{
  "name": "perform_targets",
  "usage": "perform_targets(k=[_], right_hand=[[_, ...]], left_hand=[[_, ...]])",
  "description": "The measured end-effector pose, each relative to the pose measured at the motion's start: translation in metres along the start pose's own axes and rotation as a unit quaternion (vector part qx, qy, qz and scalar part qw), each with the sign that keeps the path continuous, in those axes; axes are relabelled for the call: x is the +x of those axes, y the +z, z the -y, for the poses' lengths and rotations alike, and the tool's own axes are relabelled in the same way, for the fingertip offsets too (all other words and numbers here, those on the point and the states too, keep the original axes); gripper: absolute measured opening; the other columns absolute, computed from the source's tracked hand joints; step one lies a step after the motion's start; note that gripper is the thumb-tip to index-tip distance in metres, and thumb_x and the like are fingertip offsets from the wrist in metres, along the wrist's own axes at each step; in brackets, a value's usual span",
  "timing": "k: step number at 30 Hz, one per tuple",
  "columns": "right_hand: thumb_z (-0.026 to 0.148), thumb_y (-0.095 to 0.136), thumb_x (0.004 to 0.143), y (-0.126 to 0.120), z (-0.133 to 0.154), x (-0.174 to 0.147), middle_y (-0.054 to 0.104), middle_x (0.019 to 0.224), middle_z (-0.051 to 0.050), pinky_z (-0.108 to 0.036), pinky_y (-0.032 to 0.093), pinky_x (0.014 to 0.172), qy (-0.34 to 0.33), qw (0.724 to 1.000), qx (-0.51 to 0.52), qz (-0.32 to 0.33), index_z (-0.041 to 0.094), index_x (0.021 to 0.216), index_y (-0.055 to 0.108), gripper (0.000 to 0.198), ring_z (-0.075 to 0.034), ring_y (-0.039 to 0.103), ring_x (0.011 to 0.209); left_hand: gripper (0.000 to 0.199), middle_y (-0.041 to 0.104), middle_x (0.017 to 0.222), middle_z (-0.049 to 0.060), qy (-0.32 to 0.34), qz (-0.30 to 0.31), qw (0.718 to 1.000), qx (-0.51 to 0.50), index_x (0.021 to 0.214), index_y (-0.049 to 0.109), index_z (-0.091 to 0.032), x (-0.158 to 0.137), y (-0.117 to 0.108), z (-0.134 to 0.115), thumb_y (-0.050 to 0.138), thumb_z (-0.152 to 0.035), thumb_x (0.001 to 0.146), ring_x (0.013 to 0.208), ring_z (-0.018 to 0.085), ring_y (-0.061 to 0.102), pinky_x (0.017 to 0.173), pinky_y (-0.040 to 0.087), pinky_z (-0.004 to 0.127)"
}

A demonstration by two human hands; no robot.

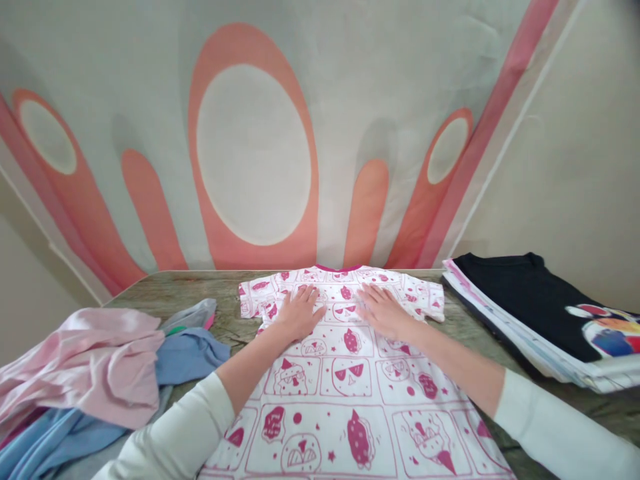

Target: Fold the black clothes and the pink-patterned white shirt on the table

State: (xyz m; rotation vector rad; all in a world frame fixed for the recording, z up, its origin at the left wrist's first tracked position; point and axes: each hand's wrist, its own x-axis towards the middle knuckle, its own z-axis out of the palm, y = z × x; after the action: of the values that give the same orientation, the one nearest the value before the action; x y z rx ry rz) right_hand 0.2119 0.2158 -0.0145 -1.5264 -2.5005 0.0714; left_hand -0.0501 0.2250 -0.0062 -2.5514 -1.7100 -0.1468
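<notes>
A white short-sleeved shirt with magenta cartoon prints lies spread on the wooden table, its neckline at the far edge and its sleeves out to both sides. My left hand rests flat on the upper left chest of the shirt, fingers stretched out. On the upper right chest lies my right hand, also flat with its fingers extended. Neither hand grips the cloth. The shirt's lower end runs out of view at the bottom.
On the left is a loose heap of clothes, with a pink garment over blue ones. A stack of folded shirts topped by a black shirt sits at the right. Behind the wooden table rises a patterned backdrop.
</notes>
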Motion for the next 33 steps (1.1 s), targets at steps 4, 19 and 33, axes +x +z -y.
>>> perform_targets(k=[4,19,33], right_hand=[[0.058,0.019,0.089,0.002,0.026,-0.028,0.021,0.148,-0.006,-0.045,0.011,0.110,-0.035,0.999,0.021,0.020,0.022,0.142,0.025,0.064,-0.023,0.015,0.136],[0.056,0.023,0.090,-0.025,-0.032,-0.122,0.021,0.148,-0.004,-0.043,0.012,0.111,0.062,0.998,-0.012,0.010,0.022,0.143,0.022,0.063,-0.022,0.015,0.136],[0.057,0.020,0.090,-0.030,-0.039,-0.159,0.021,0.148,-0.005,-0.046,0.014,0.110,0.114,0.993,0.011,0.039,0.022,0.143,0.020,0.064,-0.023,0.017,0.135]], left_hand=[[0.062,0.020,0.148,0.006,-0.019,-0.002,1.000,-0.002,0.140,0.026,-0.025,-0.007,0.002,0.004,0.018,-0.059,0.089,0.136,0.026,0.015,0.105,0.011,0.051],[0.063,0.019,0.149,0.007,-0.037,0.010,0.999,0.023,0.142,0.021,-0.027,-0.009,-0.002,0.007,0.018,-0.061,0.088,0.135,0.027,0.016,0.104,0.011,0.054],[0.055,0.023,0.147,0.006,0.005,0.037,0.999,-0.001,0.141,0.026,-0.022,-0.018,-0.014,0.008,0.022,-0.047,0.091,0.135,0.022,0.019,0.106,0.014,0.046]])
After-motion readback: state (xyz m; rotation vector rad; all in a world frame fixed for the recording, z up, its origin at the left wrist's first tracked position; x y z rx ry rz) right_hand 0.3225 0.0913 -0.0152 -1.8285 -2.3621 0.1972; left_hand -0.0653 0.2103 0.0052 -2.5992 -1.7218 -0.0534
